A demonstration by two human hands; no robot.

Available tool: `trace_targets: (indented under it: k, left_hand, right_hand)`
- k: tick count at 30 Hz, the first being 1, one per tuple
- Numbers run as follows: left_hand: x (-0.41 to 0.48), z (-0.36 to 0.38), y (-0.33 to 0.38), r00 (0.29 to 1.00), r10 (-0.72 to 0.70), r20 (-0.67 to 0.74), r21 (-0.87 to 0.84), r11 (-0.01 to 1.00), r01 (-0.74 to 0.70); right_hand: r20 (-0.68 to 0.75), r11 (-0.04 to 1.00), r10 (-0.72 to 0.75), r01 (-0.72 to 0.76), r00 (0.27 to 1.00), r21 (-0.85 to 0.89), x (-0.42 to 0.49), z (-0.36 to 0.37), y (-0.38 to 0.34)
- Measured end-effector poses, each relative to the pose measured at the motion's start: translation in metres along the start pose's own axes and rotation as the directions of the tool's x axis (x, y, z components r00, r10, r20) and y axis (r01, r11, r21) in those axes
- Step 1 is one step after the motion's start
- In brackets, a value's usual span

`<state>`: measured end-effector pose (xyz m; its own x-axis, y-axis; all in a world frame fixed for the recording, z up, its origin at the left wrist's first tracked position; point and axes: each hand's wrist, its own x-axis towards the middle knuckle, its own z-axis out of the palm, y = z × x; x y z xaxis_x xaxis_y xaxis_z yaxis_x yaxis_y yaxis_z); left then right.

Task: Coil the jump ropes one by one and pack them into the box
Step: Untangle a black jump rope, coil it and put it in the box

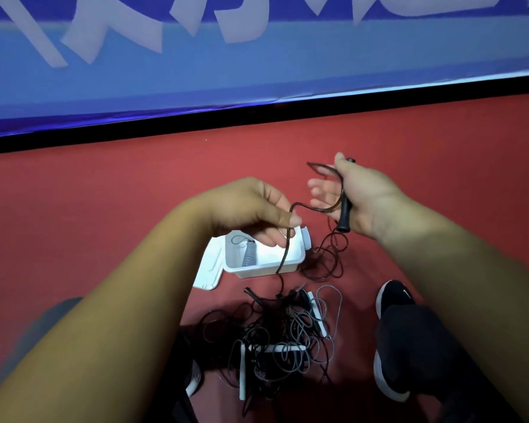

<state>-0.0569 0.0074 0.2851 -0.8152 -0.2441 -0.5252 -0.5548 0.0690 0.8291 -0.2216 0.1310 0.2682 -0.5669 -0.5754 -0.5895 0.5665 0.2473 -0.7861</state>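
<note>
Black jump rope [315, 209] mid-coil above the white box [264, 264]: handle clamped in right hand [364, 199], cord pinched by left hand [251, 206]. Slack trailing past the box into the tangled pile [275, 337] on the red floor [104, 224]. Likely to snag there, dragging other ropes or spoiling the loops.

Box mouth part-blocked, open floor to left

Left hand [251, 209] and a taut dark rope [283, 261] hang over the white box [287, 267], crossing its opening. Rope tangle [275, 337] fills the floor between 2 shoes [391, 340]. Red floor [104, 224] left of box is bare; lid [208, 270] lies beside it.
</note>
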Motion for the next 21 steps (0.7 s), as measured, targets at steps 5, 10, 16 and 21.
trace_targets:
  k: [5,10,16,21]
  left_hand:
    - [-0.008,0.000,0.015,0.987,0.112,-0.113,-0.242,0.961,-0.136]
    - [-0.009,-0.002,0.018,0.963,0.116,-0.242,-0.441,0.871,-0.216]
    - [-0.002,-0.011,0.013,0.913,-0.002,-0.408,-0.619,0.736,-0.275]
    - [0.006,-0.021,0.002,0.865,-0.125,-0.486,-0.694,0.657,-0.295]
  right_hand:
    - [-0.051,0.982,0.156,-0.161,0.986,-0.102,0.006,0.000,0.011]
    - [0.132,0.856,0.205,-0.112,0.970,-0.505,0.000,0.004,0.023]
    - [0.355,0.763,0.271,0.024,0.895,-0.645,-0.022,0.015,0.026]
    - [0.391,0.807,0.260,0.024,0.883,-0.590,-0.024,0.015,0.026]
